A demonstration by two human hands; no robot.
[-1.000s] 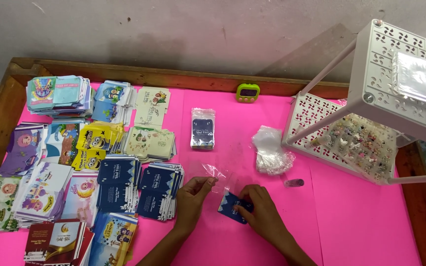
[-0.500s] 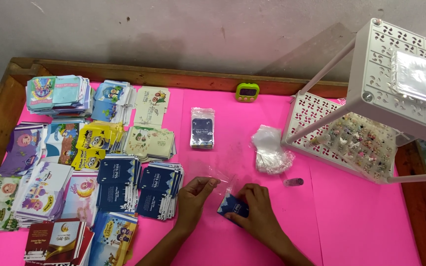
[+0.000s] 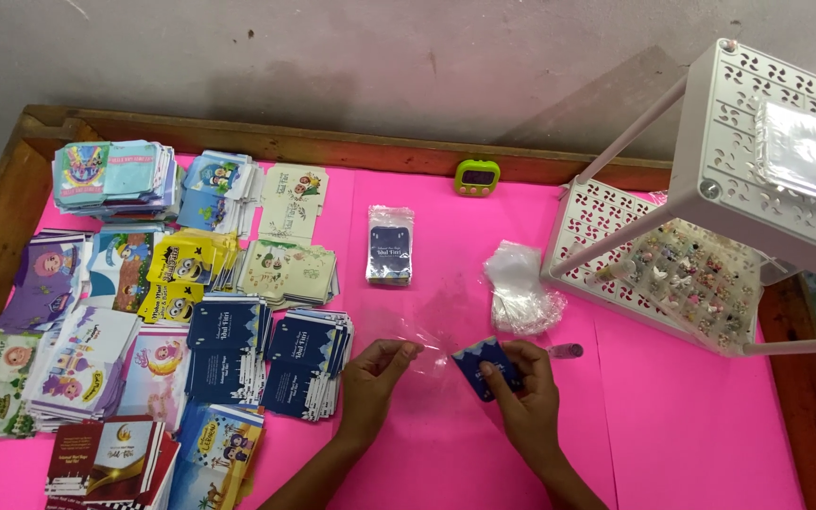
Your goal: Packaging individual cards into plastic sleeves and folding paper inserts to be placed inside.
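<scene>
1. The dark blue card [image 3: 488, 364] sits pinched in the right hand [image 3: 521, 392], low on the pink table [image 3: 672, 416].
2. The left hand [image 3: 375, 373] grips a clear sleeve [image 3: 436, 340] by its edge.
3. A stack of bagged blue cards [image 3: 390, 246] lies above; coloured card piles [image 3: 158, 312] lie left.
4. A white perforated tray [image 3: 606, 227] holds small trinkets [image 3: 696, 279].

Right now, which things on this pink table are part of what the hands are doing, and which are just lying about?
In hand:
- left hand pinching the clear plastic sleeve
- right hand holding the dark blue card
- heap of clear sleeves
- bagged dark blue cards

Lying about:
- green timer
- stacks of printed cards
- white rack
</scene>
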